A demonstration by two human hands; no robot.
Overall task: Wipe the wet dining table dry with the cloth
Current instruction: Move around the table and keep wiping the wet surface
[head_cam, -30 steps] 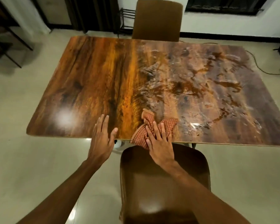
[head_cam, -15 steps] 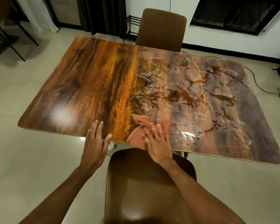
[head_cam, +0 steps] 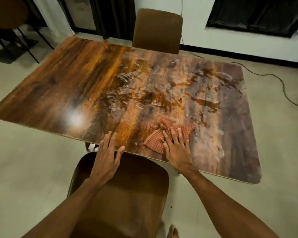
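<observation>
A wood-grain dining table (head_cam: pixel 62 93) fills the view. Its right half is covered in streaks and puddles of water (head_cam: pixel 175 93). A red checked cloth (head_cam: pixel 155 140) lies bunched near the table's front edge, right of centre. My right hand (head_cam: pixel 176 148) lies flat on the cloth, fingers spread, pressing it against the table. My left hand (head_cam: pixel 107 157) rests flat on the front edge to the cloth's left, fingers apart, holding nothing.
A brown chair (head_cam: pixel 124 194) stands right below me between my arms, tucked to the front edge. Another brown chair (head_cam: pixel 156 31) stands at the far side. A cable (head_cam: pixel 273 78) runs over the floor at the right. My bare toes (head_cam: pixel 173 231) show at the bottom.
My right hand and the cloth have slid to the right along the front edge. My view has swung so the table looks turned. The left hand stays on the edge.
</observation>
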